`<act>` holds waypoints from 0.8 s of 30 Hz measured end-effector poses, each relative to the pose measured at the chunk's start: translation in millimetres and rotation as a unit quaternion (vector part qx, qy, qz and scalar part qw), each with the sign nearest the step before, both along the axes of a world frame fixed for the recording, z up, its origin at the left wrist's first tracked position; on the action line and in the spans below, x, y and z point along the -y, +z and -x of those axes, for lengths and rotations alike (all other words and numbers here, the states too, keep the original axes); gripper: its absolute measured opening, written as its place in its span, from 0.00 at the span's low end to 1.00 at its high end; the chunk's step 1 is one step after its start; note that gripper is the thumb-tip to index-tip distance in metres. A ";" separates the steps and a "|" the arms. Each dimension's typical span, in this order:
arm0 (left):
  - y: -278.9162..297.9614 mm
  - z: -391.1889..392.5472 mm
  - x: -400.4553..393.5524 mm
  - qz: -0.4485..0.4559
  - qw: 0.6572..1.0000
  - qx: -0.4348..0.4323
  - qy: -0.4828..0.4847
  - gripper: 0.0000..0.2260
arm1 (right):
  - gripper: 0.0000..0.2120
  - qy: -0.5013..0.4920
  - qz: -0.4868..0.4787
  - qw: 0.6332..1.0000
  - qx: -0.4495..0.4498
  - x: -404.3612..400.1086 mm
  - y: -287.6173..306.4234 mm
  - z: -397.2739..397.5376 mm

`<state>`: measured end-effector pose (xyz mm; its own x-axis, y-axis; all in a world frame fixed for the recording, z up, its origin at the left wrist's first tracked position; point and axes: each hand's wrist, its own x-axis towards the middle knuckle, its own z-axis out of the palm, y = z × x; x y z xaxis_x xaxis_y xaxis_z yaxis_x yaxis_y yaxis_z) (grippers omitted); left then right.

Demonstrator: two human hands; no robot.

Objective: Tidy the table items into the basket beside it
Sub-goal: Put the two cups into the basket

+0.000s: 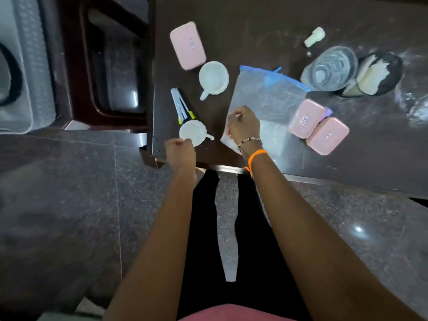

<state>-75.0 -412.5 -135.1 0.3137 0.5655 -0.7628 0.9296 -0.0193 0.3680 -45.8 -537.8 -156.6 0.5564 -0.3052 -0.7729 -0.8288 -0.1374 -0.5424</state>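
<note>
head view: left hand (180, 151) pinches the rim of the near white cup (193, 135) at the table (254, 24) corner; right hand (243, 127) is fisted on the clear zip bag (268, 105), its grip unclear. the basket (34, 72) sits well left. lift the cup upright, clear of the grater (181, 107) touching it, before swinging left.

You had one view only, from the camera on your head. It looked steeply down and forward, close over the near-left corner of the counter (254, 24), which filled the frame from twelve to three o'clock. Floor (69, 205) lay from six to nine, your forearms rising from six.
</note>
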 end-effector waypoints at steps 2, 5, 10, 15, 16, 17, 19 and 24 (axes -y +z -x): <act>-10.2 -0.9 -14.8 0.016 0.999 -0.037 -0.018 0.15 | 0.03 -0.020 -0.012 1.000 -0.004 -12.8 -5.2 -15.0; -23.2 -4.1 -22.0 -0.001 0.977 -0.092 -0.193 0.19 | 0.14 -0.022 0.014 1.000 -0.002 -19.9 -14.7 -42.9; -37.6 -19.2 -33.4 0.005 0.962 -0.071 -0.265 0.09 | 0.06 0.008 0.076 0.997 0.006 -27.0 -29.9 -76.1; -28.6 -17.6 -43.1 0.004 0.958 -0.025 -0.285 0.11 | 0.13 0.032 0.153 0.988 0.007 -34.3 -26.9 -78.1; -22.4 -17.1 -46.5 0.009 0.962 -0.009 -0.274 0.10 | 0.11 0.042 0.158 0.987 0.013 -37.4 -22.9 -76.7; -15.1 -16.0 -51.2 0.017 0.966 0.011 -0.258 0.10 | 0.09 0.046 0.153 0.987 0.022 -41.8 -17.6 -73.9; 5.3 -14.6 -64.9 0.033 0.978 0.058 -0.200 0.09 | 0.09 0.055 0.140 0.987 0.053 -53.8 -4.4 -68.4; 56.7 -14.7 -125.8 -0.007 0.984 0.172 -0.052 0.11 | 0.17 0.088 0.097 0.984 0.120 -106.8 40.6 -66.4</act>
